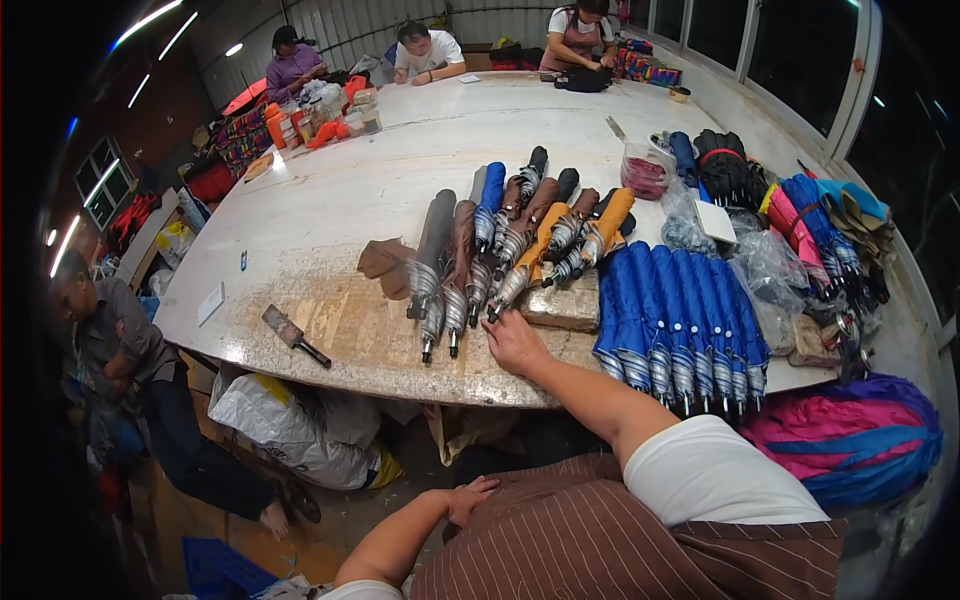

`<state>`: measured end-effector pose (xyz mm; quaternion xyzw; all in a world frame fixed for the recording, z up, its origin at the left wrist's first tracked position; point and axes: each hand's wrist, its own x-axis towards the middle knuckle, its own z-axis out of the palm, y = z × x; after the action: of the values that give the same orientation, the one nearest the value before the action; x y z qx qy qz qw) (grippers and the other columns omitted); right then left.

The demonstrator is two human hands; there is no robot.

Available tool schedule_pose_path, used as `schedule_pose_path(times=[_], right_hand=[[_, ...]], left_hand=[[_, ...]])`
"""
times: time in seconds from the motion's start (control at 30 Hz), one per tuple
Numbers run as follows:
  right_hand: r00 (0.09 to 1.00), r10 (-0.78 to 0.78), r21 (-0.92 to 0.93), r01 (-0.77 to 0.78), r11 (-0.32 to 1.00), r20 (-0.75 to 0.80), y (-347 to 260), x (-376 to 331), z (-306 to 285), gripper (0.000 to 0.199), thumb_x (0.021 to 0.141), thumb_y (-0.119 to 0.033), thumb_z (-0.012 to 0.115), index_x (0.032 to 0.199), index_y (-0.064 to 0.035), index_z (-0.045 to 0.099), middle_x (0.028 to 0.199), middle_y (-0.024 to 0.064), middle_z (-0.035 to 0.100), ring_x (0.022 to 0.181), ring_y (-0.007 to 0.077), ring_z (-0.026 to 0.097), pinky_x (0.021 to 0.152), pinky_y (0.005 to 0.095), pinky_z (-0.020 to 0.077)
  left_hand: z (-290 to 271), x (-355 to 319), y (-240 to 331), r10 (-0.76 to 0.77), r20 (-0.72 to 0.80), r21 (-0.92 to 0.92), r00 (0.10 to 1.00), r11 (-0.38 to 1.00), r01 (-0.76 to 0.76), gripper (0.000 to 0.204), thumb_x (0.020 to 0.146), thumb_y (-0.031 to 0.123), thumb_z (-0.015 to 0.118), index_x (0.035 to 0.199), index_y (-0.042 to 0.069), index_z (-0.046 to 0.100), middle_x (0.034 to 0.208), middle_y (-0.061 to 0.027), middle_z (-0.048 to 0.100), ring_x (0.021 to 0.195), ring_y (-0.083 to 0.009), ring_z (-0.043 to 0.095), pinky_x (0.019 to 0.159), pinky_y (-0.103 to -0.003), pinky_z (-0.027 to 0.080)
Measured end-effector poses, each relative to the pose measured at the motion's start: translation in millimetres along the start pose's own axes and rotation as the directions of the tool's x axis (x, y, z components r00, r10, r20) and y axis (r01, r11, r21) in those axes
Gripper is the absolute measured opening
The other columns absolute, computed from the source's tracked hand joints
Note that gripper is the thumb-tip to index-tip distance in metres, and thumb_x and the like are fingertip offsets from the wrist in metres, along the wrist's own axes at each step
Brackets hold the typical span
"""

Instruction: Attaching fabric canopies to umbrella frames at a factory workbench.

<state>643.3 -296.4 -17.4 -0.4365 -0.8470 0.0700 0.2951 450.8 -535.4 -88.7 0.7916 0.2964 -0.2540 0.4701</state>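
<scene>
My right hand (pixel 514 342) reaches onto the near edge of the table. Its fingers close on the tip of a folded orange umbrella (pixel 527 262) with a silver lining. This umbrella belongs to a loose pile of folded umbrellas, among them a grey umbrella (pixel 434 245), brown umbrellas (pixel 462 250) and a blue umbrella (pixel 489 200). Right of the hand, a neat row of rolled blue umbrellas (pixel 672 305) lies side by side. My left hand (pixel 468 500) rests against my striped brown apron (pixel 560 535), holding nothing, its fingers laid out.
The white table (pixel 330 195) holds a wooden-handled scraper (pixel 295 335), a brown cloth piece (pixel 388 266), a brick-like block (pixel 562 308) and plastic bags (pixel 770 270). Several people work at its far side; a person (pixel 140 350) sits at left. White sacks (pixel 300 430) lie underneath.
</scene>
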Motion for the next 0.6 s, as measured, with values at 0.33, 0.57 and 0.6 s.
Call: schedule_pose_path(times=[0.33, 0.57, 0.6], right_hand=[[1.0, 0.008, -0.003, -0.008, 1.0, 0.014, -2, 0, -3, 0.029, 0.084, -0.015, 0.054, 0.11, -0.0052, 0.061, 0.124, 0.0189, 0.049, 0.1, 0.0345, 0.049, 0.091, 0.0402, 0.0418], [1.0, 0.013, 0.017, -0.013, 1.0, -0.001, -2, 0, -2, 0.029, 0.084, -0.015, 0.055, 0.11, -0.004, 0.061, 0.125, 0.0191, 0.049, 0.101, 0.0347, 0.049, 0.092, 0.0403, 0.0417], [1.0, 0.014, 0.017, -0.014, 1.0, 0.0, -2, 1, -2, 0.029, 0.084, -0.015, 0.055, 0.11, -0.004, 0.061, 0.125, 0.0191, 0.049, 0.101, 0.0347, 0.049, 0.092, 0.0403, 0.0417]], left_hand=[[3, -1, -1, 0.03, -0.038, -0.011, 0.999, 0.999, -0.031, 0.118, 0.045, 0.004, 0.074, 0.147, 0.015, 0.017, 0.155, -0.0085, -0.003, 0.142, -0.038, -0.005, 0.109, -0.057, 0.017], [10, 3, -11, 0.044, -0.07, -0.012, 0.997, 0.999, -0.045, 0.116, 0.048, 0.01, 0.076, 0.148, 0.018, 0.016, 0.155, -0.0087, -0.001, 0.142, -0.0372, -0.003, 0.109, -0.058, 0.018], [11, 3, -13, 0.055, -0.089, 0.005, 0.995, 0.999, -0.054, 0.115, 0.051, 0.014, 0.077, 0.148, 0.019, 0.016, 0.156, -0.0086, 0.001, 0.142, -0.0363, -0.001, 0.108, -0.058, 0.019]])
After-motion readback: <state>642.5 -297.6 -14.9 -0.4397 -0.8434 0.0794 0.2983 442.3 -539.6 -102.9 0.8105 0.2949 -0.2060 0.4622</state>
